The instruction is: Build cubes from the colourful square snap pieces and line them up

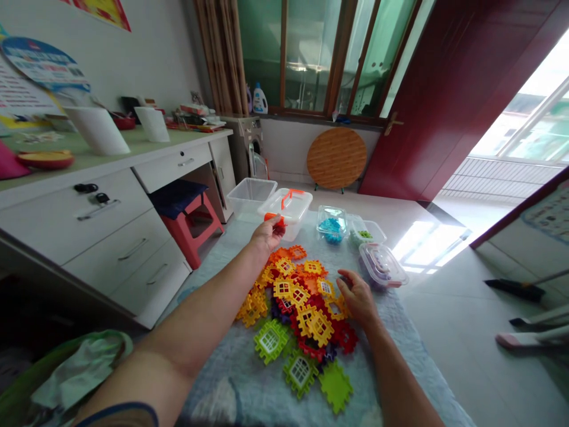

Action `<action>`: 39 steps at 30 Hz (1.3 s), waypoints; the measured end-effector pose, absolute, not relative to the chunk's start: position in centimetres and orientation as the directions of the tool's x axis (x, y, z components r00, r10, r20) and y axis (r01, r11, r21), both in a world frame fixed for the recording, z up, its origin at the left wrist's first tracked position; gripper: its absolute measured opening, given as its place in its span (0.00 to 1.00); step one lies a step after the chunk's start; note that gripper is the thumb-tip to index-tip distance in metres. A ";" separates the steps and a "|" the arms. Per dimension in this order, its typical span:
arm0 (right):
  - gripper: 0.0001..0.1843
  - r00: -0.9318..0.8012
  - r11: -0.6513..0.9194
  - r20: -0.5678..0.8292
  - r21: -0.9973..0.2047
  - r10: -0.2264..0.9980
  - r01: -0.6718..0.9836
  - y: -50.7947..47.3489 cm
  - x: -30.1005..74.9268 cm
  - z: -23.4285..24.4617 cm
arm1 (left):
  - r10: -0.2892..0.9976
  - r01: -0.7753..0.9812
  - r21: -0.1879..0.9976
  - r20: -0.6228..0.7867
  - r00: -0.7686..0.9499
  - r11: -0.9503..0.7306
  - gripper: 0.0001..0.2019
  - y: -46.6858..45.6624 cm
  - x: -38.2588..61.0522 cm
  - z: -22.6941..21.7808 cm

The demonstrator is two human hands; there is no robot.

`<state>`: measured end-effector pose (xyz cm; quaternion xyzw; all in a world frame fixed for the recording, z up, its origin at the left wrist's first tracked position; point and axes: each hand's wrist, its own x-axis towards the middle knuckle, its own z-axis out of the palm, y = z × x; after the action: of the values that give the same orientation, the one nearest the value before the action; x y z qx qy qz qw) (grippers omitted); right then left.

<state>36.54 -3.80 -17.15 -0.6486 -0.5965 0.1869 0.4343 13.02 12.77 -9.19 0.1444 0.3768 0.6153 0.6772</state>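
My left hand (267, 234) reaches out with its fingers pinched together against the front of a lidded clear plastic box (300, 207) with an orange handle. Orange and red show at the fingertips; whether this is the box's latch or a loose piece I cannot tell. Below lies a heap of plastic interlocking building pieces (297, 293) in yellow, orange, red and purple, some with window grids. Several green interlocking pieces (336, 386) lie at its near side. My right hand (357, 296) rests by the heap's right edge, fingers apart, beside a yellow interlocking piece (336, 308).
An open clear bin (251, 198) stands behind on the left. At the back right are a container of blue pieces (332, 228), one with green pieces (365, 233) and a lidded container of purple pieces (383, 265). A red stool (193, 222) stands left of the cloth-covered table.
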 end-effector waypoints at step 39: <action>0.12 0.158 0.132 0.317 -0.725 0.935 0.676 -3.5 36.7 -18.4 | 0.914 -0.453 0.795 -0.378 0.151 0.403 0.18 16.0 23.6 -12.8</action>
<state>36.70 -3.52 -18.40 -0.6399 -0.6294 0.1574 0.4119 23.61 16.00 -12.76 0.2611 0.4410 0.4798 0.7122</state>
